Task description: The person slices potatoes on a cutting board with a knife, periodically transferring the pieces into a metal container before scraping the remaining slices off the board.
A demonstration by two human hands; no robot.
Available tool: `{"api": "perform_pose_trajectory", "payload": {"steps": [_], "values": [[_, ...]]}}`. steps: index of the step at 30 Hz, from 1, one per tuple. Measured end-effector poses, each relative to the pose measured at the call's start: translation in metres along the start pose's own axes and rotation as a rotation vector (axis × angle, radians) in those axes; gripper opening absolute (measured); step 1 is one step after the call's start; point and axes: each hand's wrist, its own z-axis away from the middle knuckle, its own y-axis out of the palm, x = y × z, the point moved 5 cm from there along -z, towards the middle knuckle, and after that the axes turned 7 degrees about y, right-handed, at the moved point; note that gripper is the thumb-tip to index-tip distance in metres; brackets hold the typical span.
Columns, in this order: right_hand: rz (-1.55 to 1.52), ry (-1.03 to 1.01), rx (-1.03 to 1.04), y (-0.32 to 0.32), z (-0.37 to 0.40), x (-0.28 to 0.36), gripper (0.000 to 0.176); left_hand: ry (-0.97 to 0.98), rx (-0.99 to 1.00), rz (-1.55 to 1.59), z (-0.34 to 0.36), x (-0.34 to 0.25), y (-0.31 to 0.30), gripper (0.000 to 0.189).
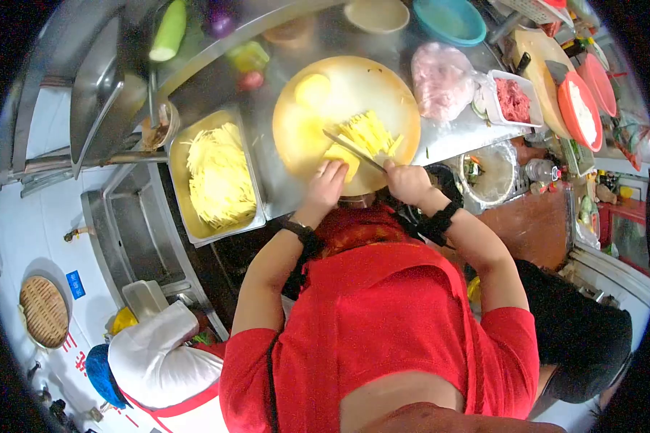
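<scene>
My right hand [409, 182] is closed round the handle of a knife [357, 151], its blade lying across the round cutting board [292, 148]. My left hand [327, 186] presses with bent fingers on yellow potato slices [344, 160] just left of the blade. On the blade's far side lies a pile of cut potato strips [368, 132]. More potato slices [313, 91] rest at the board's far left. A metal tray [182, 209] left of the board holds a large heap of potato strips [220, 177].
A bag of pale pink meat [442, 81] and a white tub of minced meat [513, 99] sit right of the board. Behind are a blue basin [450, 20] and a peeled green vegetable [169, 32]. Another person in white [162, 357] stands at lower left, one in black [581, 332] at right.
</scene>
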Motion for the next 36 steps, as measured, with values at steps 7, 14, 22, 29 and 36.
{"api": "perform_pose_trajectory", "payload": {"steps": [7, 14, 22, 29, 36], "values": [[-0.028, 0.017, 0.041, -0.015, 0.004, 0.01, 0.026, -0.044, -0.017, 0.038, 0.005, 0.002, 0.008, 0.028], [0.032, -0.009, 0.096, -0.016, -0.002, 0.009, 0.027, -0.003, -0.04, 0.035, 0.0, 0.004, 0.001, 0.029], [0.018, 0.033, 0.121, -0.024, -0.003, 0.011, 0.03, 0.04, -0.036, -0.033, -0.003, 0.003, -0.003, 0.032], [0.037, 0.061, 0.15, -0.007, -0.012, 0.005, 0.032, -0.03, 0.022, -0.054, 0.009, 0.009, 0.012, 0.035], [0.017, 0.081, 0.14, 0.006, -0.014, 0.003, 0.032, -0.055, 0.022, 0.028, -0.001, 0.009, 0.009, 0.032]]}}
